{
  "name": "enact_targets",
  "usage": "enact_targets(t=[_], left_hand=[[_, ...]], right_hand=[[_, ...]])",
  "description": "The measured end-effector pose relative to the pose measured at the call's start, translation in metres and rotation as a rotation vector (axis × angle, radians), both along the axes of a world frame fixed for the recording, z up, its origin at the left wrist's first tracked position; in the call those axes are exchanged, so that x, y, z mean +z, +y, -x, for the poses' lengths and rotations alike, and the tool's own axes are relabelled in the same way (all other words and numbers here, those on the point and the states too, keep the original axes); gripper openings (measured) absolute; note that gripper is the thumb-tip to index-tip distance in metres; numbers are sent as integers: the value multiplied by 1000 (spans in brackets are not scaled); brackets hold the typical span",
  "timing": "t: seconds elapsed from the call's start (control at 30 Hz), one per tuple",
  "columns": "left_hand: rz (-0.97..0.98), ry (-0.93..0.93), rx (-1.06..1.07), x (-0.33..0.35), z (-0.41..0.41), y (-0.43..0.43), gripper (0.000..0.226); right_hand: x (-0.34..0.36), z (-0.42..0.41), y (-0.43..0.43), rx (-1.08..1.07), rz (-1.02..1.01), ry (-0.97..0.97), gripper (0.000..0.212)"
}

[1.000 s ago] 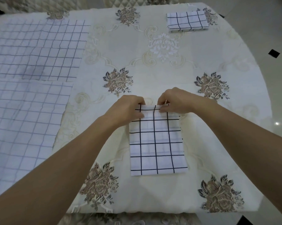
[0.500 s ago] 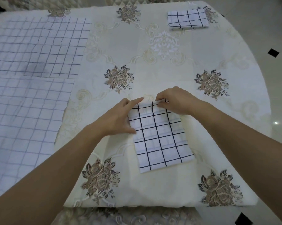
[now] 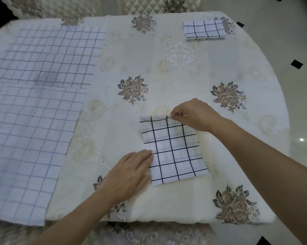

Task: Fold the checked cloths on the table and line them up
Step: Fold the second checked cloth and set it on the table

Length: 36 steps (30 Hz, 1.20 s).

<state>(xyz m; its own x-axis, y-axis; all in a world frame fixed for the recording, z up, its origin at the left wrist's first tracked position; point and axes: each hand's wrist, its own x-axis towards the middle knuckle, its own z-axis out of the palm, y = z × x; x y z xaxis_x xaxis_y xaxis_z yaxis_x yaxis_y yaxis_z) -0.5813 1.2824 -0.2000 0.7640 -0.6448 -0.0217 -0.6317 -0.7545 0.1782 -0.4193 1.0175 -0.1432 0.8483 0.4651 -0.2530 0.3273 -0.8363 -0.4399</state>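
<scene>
A folded checked cloth [image 3: 173, 149], white with dark lines, lies on the table in front of me, turned slightly. My right hand [image 3: 193, 115] pinches its far right corner. My left hand [image 3: 129, 172] lies flat, fingers straight, touching the cloth's near left edge. A second folded checked cloth [image 3: 204, 30] sits at the far right of the table. Two unfolded checked cloths lie spread at the left, one at the far left [image 3: 48, 55] and one nearer me [image 3: 29, 138], overlapping a little.
The table carries a cream tablecloth [image 3: 113, 121] with brown flower patterns. Its rounded right edge drops to a tiled floor [image 3: 299, 68] with black squares. Quilted chair backs [image 3: 145, 4] stand beyond the far edge.
My left hand let go of the cloth's far left corner and slid down to its near left edge. The cloth turned slightly. My right hand kept its pinch.
</scene>
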Motion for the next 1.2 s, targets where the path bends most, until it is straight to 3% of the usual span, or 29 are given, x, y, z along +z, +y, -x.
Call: enact_targets(t=[0.17,0.53,0.7,0.8,0.87,0.97,1.2], left_hand=[[-127,44,64,-2,9,-7,59],[-93,80,148,-3,19,-6,60],[180,-66,409,2,34,1,33],[226,-155,426,11,27,-12,37],[169,-117,266,13,18,-28,55],[-87,-42,91,6,6,-48,85],[-250,-9,71,-18,2,-51,88]], right_hand=[[6,22,-7,55,-74,-148,22],[-40,138,-32,185,-277,-476,24],[-74,157,-36,169,-283,-467,21],[-86,162,-36,173,-298,-485,21],[-93,163,-38,184,-316,-492,21],[-102,165,-44,188,-331,-489,23],[-107,172,-46,163,-342,-551,21]])
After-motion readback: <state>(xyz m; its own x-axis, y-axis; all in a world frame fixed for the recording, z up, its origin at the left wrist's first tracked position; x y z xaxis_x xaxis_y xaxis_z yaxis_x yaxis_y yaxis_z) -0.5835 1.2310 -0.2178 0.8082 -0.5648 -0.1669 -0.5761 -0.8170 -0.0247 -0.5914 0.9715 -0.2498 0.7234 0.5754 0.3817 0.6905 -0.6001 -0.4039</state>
